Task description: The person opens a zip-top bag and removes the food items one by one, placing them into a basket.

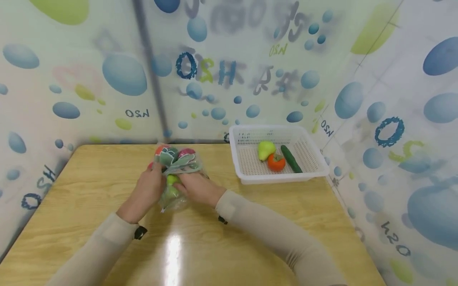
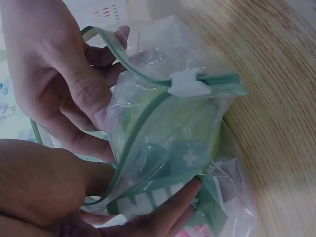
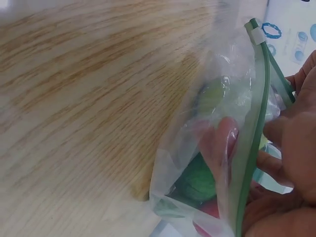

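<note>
A clear zip bag [image 1: 179,202] with green edging and a white slider [image 2: 189,83] stands on the table, its mouth spread apart. My left hand [image 1: 150,180] grips the bag at its left side. At the right side, my right hand [image 1: 198,187] holds the rim, some fingers showing through the plastic. Inside the bag are a light green fruit [image 1: 173,180], a dark green ribbed piece [image 3: 196,181] and a red piece [image 3: 210,210]. Green and white print on the bag partly hides them.
A white perforated basket [image 1: 282,178] stands at the back right of the wooden table [image 1: 250,230]. In it lie a green pear [image 1: 266,150], an orange persimmon [image 1: 276,162] and a cucumber [image 1: 291,159]. Patterned curtains [image 1: 214,99] close in the back and sides.
</note>
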The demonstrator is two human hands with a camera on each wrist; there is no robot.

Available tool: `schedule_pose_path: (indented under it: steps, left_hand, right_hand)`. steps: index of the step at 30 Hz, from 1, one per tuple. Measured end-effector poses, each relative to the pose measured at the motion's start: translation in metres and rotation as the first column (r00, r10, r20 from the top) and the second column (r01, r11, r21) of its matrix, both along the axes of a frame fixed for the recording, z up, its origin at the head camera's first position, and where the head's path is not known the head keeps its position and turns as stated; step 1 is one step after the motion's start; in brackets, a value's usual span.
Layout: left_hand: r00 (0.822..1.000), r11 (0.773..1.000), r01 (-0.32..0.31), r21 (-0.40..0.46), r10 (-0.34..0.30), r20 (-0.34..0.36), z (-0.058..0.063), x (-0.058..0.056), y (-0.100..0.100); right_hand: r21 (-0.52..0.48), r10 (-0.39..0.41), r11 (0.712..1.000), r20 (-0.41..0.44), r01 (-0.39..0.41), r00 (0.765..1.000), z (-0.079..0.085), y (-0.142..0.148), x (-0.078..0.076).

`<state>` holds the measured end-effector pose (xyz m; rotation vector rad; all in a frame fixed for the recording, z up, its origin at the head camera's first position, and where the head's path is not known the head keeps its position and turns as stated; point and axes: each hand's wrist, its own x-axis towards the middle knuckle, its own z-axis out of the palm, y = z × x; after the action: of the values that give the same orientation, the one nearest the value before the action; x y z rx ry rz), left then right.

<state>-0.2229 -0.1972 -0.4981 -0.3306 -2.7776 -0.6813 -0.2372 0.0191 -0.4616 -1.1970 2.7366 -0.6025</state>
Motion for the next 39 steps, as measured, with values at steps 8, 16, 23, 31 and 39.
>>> schedule_pose_path:
  steps: [8,16,23,31,39]
  left_hand:
    - [0.987,1.000,-0.002,0.020,-0.001,0.162,0.045,0.023,0.017]
    - [0.963,0.999,-0.019,0.029,0.010,0.268,0.055,0.029,0.019]
    - [0.967,0.999,0.011,0.042,-0.021,0.255,0.056,0.030,0.020]
    - [0.967,0.998,0.017,0.057,-0.031,0.251,0.055,0.033,0.017]
    - [0.973,0.997,0.027,0.067,-0.042,0.228,0.055,0.033,0.017]
  right_hand:
    - [-0.003,-0.011,1.000,0.024,0.011,1.000,0.000,-0.006,0.002]
    - [0.019,-0.043,0.999,0.048,0.043,0.998,0.000,-0.008,0.008]
    - [0.028,-0.111,0.994,0.029,0.110,0.993,0.000,-0.009,0.012]
    - [-0.034,-0.072,0.997,0.002,0.072,0.997,-0.004,-0.008,0.016]
    - [-0.054,-0.113,0.992,0.026,0.115,0.993,0.000,-0.001,0.016]
